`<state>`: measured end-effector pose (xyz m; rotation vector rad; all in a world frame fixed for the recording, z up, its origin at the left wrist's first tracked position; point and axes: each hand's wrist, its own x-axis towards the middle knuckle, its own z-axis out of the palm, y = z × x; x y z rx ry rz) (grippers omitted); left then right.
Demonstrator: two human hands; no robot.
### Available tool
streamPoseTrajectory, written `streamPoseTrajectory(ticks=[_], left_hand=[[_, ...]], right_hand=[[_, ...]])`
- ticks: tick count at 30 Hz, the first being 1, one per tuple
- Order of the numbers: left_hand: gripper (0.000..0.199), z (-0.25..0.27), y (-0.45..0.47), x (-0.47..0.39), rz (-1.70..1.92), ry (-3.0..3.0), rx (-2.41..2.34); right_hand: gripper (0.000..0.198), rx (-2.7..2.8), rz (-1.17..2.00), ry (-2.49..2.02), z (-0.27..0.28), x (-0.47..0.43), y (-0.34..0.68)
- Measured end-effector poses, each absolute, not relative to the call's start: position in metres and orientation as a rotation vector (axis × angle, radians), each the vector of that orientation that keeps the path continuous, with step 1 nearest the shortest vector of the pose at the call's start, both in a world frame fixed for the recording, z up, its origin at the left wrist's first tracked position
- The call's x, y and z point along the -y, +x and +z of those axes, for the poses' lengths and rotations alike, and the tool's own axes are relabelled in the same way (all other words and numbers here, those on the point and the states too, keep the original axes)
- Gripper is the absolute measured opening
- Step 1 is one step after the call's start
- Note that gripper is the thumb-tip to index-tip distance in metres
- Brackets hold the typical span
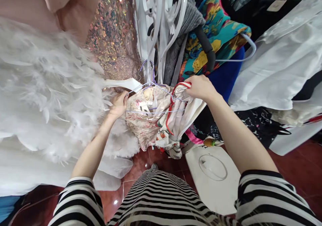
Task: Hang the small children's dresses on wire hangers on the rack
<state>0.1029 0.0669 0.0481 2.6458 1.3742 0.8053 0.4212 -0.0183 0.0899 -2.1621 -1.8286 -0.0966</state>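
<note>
Glossy red floor tiles (302,159), split by pale grout lines (123,189), reflect spots of light (115,202) between a white feathered garment (50,85) at left and shiny white fabric (276,58) at right, with sequined fabric (113,28) glinting behind and a flat white panel (218,195) low down.

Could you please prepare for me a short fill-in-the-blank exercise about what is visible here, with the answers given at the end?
1. The right hand grips pale cloth edged in the colour ____.
2. The feathered garment is on the person's ____ side.
3. Both sleeves are patterned with black and white ____.
4. The teal garment is printed with yellow ____.

Missing words: red; left; stripes; flowers.
</note>
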Motion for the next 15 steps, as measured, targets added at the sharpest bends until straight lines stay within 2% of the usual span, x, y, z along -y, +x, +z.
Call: streamPoseTrajectory(ticks=[5,9,15], left_hand=[[0.017,0.050,0.102,-0.066,0.827,2.613,-1.384],[0.018,0.057,0.102,-0.063,0.773,2.575,-1.416],[0.020,0.058,0.112,-0.053,0.691,2.583,-1.535]], right_hand=[[0.028,1.825,-0.060,-2.137,0.078,0.011,0.454],[0.016,1.902,-0.023,-2.003,0.074,0.008,0.481],[0.012,1.909,0.206,-1.925,0.073,0.007,0.444]])
